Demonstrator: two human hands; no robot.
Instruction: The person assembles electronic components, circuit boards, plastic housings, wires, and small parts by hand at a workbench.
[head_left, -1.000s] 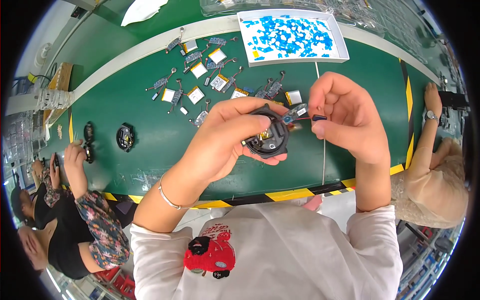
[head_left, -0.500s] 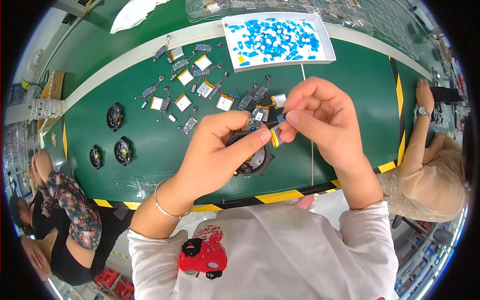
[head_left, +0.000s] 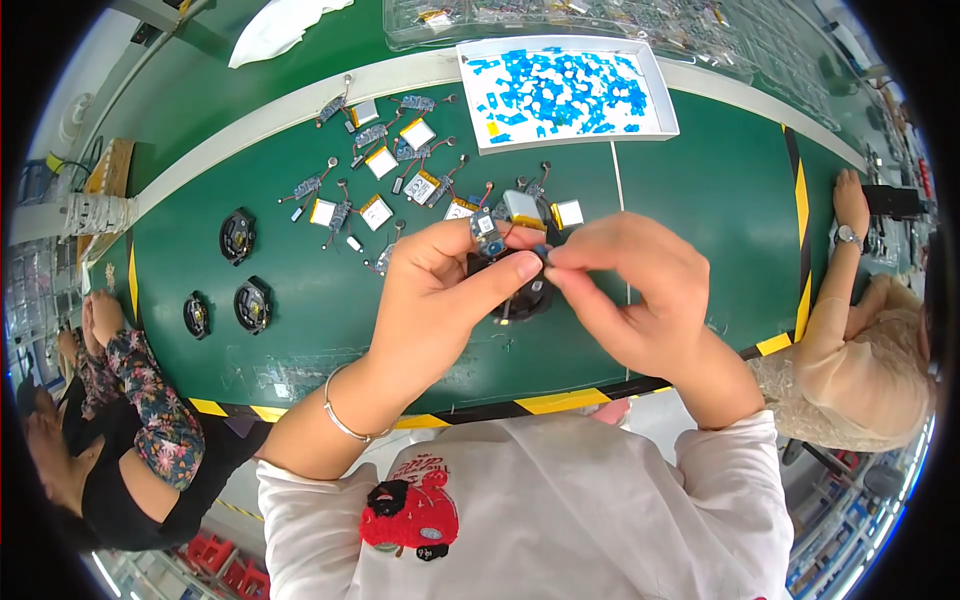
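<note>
My left hand (head_left: 430, 295) is closed, thumb against fingers, on a small circuit board (head_left: 486, 232) that pokes up above the thumb. A silver battery pouch (head_left: 522, 207) with a yellow edge stands tilted beside the board, joined to it by thin wires. My right hand (head_left: 640, 290) pinches a tiny dark bluish piece at the left thumb tip; its kind is too small to tell. Below the fingertips is a round black housing (head_left: 528, 300), partly covered by my left hand.
Several circuit boards with batteries (head_left: 375, 212) lie on the green table behind my hands. Black round housings (head_left: 253, 304) sit at left. A white box (head_left: 670, 125) holds blue and white bits. A co-worker's arm (head_left: 835, 270) is at right, another person's sleeve (head_left: 155, 400) at left.
My right hand has moved down and left toward my left thumb, its fingers now pinched lower. The battery has swung from below the right fingers to above the board.
</note>
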